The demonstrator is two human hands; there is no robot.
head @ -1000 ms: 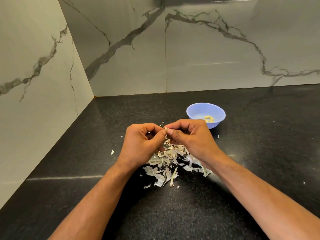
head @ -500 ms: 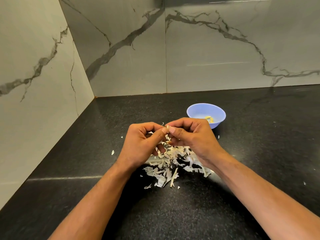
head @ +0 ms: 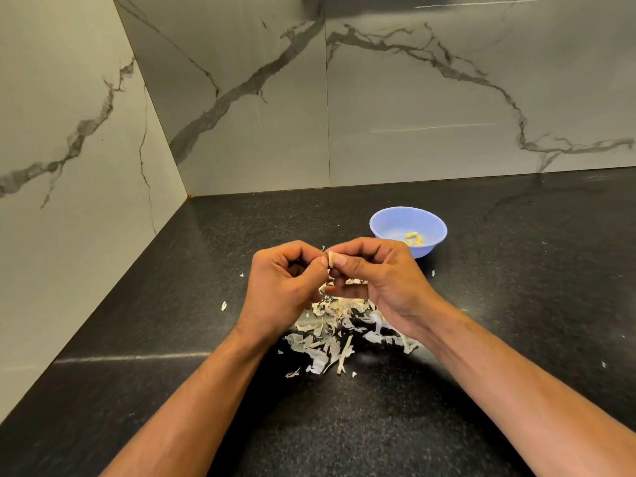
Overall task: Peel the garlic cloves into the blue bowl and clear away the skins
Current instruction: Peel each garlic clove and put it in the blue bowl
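A small pale garlic clove point(head: 331, 259) is pinched between the thumbs and fingertips of both hands. My left hand point(head: 280, 284) and my right hand point(head: 377, 277) meet above a heap of dry garlic skins point(head: 339, 330) on the black counter. The blue bowl point(head: 395, 220) stands just beyond my right hand, with a few peeled yellowish cloves point(head: 414, 238) in its bottom. Most of the held clove is hidden by my fingers.
The black speckled counter point(head: 516, 287) runs into a corner of grey marble wall panels point(head: 241, 115) at the left and back. Stray skin flakes point(head: 223, 305) lie scattered around the heap.
Both hands stay together over the skin heap, shifting only slightly while they work the clove. The bowl has not moved.
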